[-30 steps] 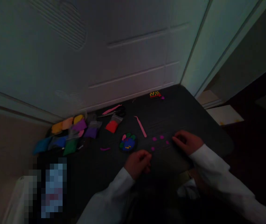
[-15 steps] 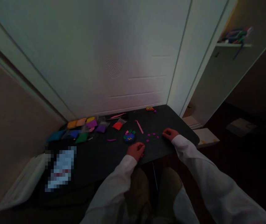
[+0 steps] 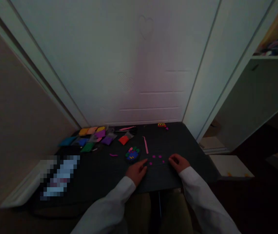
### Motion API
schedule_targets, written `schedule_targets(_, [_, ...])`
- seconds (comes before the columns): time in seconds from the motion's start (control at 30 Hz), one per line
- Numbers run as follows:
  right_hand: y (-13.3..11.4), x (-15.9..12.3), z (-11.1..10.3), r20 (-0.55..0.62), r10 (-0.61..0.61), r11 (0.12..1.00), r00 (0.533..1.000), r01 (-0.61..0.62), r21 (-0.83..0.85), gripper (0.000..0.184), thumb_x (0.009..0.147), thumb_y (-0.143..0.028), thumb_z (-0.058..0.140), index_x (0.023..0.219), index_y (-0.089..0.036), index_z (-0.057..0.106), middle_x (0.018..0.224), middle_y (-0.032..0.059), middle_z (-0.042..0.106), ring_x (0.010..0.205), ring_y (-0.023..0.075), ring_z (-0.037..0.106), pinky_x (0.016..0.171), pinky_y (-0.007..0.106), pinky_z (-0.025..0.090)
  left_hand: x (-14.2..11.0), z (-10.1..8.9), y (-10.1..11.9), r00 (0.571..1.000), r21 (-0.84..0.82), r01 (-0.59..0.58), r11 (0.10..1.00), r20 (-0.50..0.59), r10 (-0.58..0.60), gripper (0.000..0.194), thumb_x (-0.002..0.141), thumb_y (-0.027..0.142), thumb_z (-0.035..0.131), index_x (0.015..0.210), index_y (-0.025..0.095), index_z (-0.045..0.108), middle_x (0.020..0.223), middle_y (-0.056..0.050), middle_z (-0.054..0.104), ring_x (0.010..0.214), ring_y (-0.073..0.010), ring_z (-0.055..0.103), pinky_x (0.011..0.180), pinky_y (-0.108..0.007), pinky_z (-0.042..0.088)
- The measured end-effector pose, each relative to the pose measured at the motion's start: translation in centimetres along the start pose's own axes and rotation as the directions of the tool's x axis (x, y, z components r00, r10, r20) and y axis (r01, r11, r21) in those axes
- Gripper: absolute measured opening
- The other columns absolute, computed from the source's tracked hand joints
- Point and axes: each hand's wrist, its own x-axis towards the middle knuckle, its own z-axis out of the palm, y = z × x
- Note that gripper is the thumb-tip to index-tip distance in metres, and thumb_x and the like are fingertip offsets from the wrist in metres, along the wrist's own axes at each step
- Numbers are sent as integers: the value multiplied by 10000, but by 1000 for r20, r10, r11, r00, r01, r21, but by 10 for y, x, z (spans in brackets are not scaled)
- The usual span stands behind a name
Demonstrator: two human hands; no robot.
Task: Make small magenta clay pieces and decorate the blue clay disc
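Observation:
On the dark table, my left hand (image 3: 137,171) rests just below a round blue clay piece (image 3: 132,155) with green, pink and yellow bits on it. Its index finger is stretched out and the thumb stands apart, with nothing visible between them. My right hand (image 3: 179,163) has its fingertips drawn together in a pinch; whatever they may hold is too small to make out. Between the hands lie several small purple clay dots (image 3: 154,156). Pink tweezers (image 3: 145,145) lie just beyond the dots. A thin purple clay strip (image 3: 113,155) is left of the blue piece.
Bags of coloured clay, including a green one (image 3: 87,147) and a red one (image 3: 124,139), lie at the back left. A small yellow-and-red piece (image 3: 161,124) sits near the white panel (image 3: 158,78). A blurred-out item (image 3: 62,177) is at the left; a white box (image 3: 230,165) stands right.
My left hand has opened from a curled shape, its index finger now reaching toward the purple dots. My right hand stays pinched beside them. The camera view has shifted, so the table appears lower.

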Motion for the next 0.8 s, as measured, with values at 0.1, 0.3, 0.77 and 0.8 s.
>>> schedule_targets(0.1, [-2,-1,-4,28,-57,998,998,57,33,243,707,-382,355,759,-208,516,685,-6,539,590,110,484,557,230,377,-1,-3,9,998,119,-54,991,37,50,390,709,344,347,1060,200,441,670,-8,529,596,-112,475,582,-227,379])
schedule_targets(0.3, [-1,-5,-7,99,-181,983,979,181,10,202,732,-344,353,766,-218,508,705,0,536,642,123,487,612,256,376,-4,-12,19,982,232,-113,966,177,72,368,746,305,301,1081,185,394,800,-37,515,682,-111,483,634,-236,389])
schedule_targets(0.77, [-20,82,2,295,-428,875,854,473,-101,154,726,-245,404,810,-207,527,739,3,538,695,116,494,656,256,383,32,6,14,899,529,-437,727,236,369,419,720,323,366,1112,175,375,696,-45,510,686,-172,459,591,-319,356])
schedule_targets(0.8, [-20,86,6,267,-436,873,860,476,-109,157,725,-244,405,818,-199,524,747,5,538,703,116,493,660,255,382,32,6,14,902,548,-428,719,201,383,425,709,331,386,1106,178,388,696,-45,509,698,-175,454,623,-332,345])
